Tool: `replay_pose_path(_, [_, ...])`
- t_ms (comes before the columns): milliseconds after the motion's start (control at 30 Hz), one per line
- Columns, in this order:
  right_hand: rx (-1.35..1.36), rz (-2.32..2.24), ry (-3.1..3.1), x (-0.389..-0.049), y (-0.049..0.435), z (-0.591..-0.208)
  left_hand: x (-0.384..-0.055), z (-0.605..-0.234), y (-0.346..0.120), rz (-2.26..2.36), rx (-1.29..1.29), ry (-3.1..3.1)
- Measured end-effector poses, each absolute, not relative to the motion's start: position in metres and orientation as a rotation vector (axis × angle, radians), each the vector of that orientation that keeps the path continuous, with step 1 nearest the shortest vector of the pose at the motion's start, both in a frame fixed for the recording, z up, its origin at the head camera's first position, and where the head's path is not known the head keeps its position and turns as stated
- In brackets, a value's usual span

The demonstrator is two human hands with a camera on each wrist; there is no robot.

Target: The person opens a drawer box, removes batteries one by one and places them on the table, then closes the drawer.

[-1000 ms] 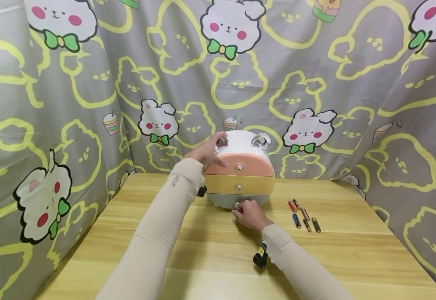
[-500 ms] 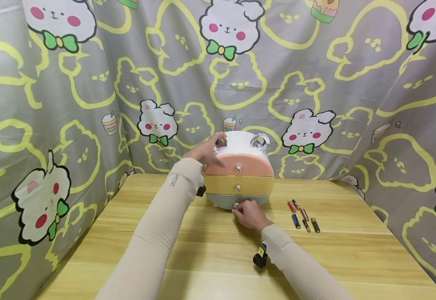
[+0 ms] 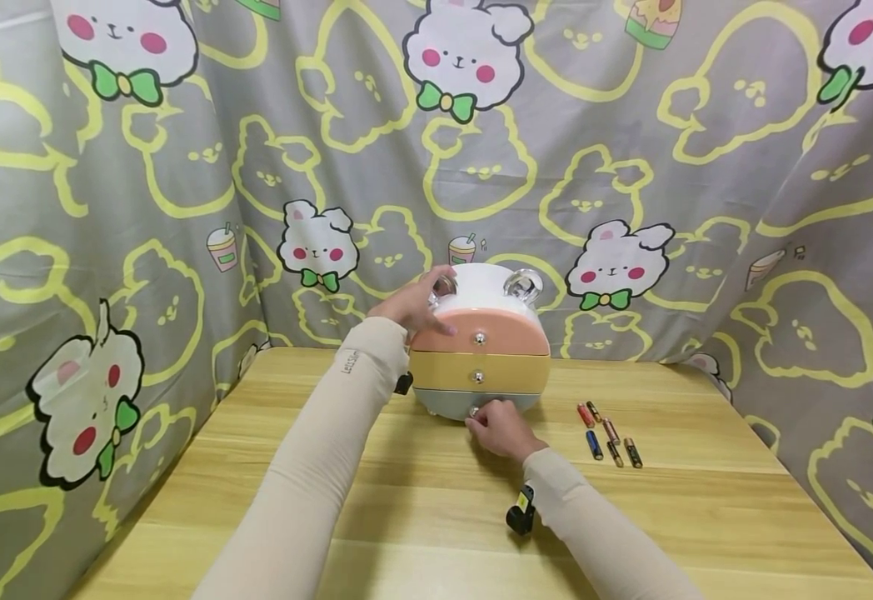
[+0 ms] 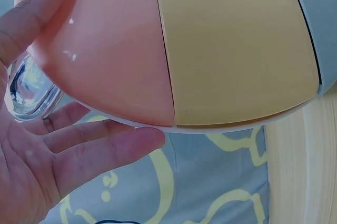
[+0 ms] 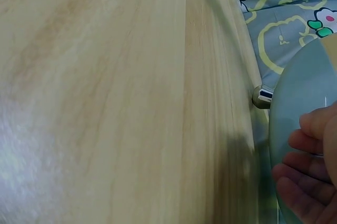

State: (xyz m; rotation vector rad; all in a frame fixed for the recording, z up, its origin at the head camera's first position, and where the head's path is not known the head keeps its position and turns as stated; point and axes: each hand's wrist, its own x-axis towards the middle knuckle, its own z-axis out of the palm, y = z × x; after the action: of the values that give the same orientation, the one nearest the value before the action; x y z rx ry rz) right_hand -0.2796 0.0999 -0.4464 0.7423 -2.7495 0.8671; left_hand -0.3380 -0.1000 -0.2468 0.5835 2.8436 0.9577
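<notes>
A small rounded drawer cabinet (image 3: 485,287) stands on the table, white on top with shiny silver ears. Its fronts are a pink drawer (image 3: 447,333), a yellow drawer (image 3: 444,371) and a grey-green drawer (image 3: 444,404), all flush. My left hand (image 3: 410,307) holds the cabinet's upper left side, thumb over the pink front; in the left wrist view its fingers (image 4: 110,153) lie along the side near a silver ear (image 4: 34,89). With curled fingers, my right hand (image 3: 507,429) pinches the bottom drawer's silver knob (image 3: 474,412), largely hidden behind them.
Several batteries lie right of the cabinet, among them a red battery (image 3: 585,415), a blue battery (image 3: 594,445) and a black battery (image 3: 633,452). A patterned curtain (image 3: 376,167) hangs round the wooden table (image 3: 421,517). A silver foot (image 5: 262,96) shows under the cabinet.
</notes>
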Motion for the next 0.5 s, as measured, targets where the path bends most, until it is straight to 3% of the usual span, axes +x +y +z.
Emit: replay_pose_path(500, [0.829,0.809,-2.676,-0.2801,0.1052,-0.4449,-0.3383,-0.2540,-0.0978,1.005,0.626,2.886])
